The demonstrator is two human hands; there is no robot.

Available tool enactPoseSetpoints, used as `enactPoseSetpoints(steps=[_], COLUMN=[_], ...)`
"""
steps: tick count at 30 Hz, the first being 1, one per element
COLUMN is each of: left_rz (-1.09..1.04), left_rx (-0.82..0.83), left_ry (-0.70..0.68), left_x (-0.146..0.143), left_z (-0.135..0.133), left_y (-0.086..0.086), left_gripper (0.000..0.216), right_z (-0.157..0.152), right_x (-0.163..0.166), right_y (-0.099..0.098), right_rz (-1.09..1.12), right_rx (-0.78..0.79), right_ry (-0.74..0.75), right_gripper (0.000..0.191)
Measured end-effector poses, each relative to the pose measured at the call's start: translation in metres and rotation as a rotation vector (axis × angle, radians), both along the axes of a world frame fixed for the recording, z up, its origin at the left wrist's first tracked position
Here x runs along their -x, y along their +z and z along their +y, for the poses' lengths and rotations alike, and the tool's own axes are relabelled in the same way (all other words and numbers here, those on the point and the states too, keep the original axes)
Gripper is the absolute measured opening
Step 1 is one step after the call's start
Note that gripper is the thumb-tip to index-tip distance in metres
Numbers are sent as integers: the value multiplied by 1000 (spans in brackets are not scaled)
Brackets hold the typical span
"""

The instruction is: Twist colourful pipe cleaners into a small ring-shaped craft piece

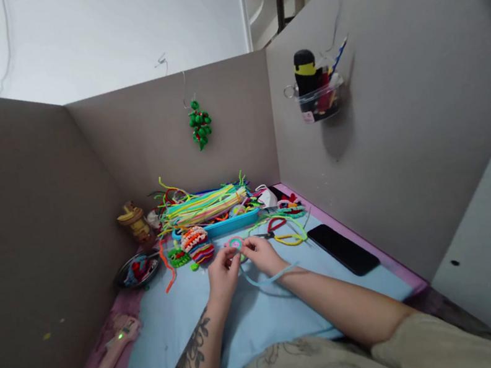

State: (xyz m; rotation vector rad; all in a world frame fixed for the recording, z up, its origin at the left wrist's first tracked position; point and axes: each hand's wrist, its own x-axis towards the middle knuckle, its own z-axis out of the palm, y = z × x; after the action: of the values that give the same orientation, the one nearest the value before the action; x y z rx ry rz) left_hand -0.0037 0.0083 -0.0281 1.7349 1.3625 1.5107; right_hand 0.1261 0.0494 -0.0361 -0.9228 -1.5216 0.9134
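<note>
Above the blue cloth, my left hand (223, 270) and my right hand (262, 255) pinch a small round pipe cleaner coil (235, 244) from its two sides. The coil shows pink and teal rings. A light blue pipe cleaner (262, 282) trails from between the hands, curving below my right wrist. Just left of the coil stands a striped fuzzy piece (200, 253) in orange, red and purple. Green curled pieces (177, 257) lie beside it. My fingers hide part of the coil.
Behind the hands, a blue tray (218, 229) bears a heap of pipe cleaners (204, 204). A black phone (344, 249) lies to the right. Leftward are a bowl (122, 278), a yellow-brown cup (136, 226) and a pink glue gun (116, 351). Grey panels (234, 117) surround the table.
</note>
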Motion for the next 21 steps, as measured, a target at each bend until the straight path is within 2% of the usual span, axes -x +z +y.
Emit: enactPoseSetpoints(steps=[3, 6, 11, 16, 21], left_rz=[79, 110, -30, -268, -408], left_rx=[-24, -28, 9, 122, 153], left_ry=[12, 20, -27, -142, -65], left_x=[0, -1, -2, -1, 3], left_z=[-1, -3, -5, 0, 6], left_y=[2, 5, 7, 6, 6], left_gripper=[26, 28, 33, 38, 39], right_z=[7, 13, 14, 5, -3], right_x=[-3, -6, -4, -3, -4], right_y=[-5, -9, -11, -5, 4], right_rz=[-90, -140, -167, -166, -108], right_rx=[-97, -115, -160, -181, -215], right_ry=[-138, -213, -185, -194, -135], right_gripper=[20, 20, 26, 20, 7])
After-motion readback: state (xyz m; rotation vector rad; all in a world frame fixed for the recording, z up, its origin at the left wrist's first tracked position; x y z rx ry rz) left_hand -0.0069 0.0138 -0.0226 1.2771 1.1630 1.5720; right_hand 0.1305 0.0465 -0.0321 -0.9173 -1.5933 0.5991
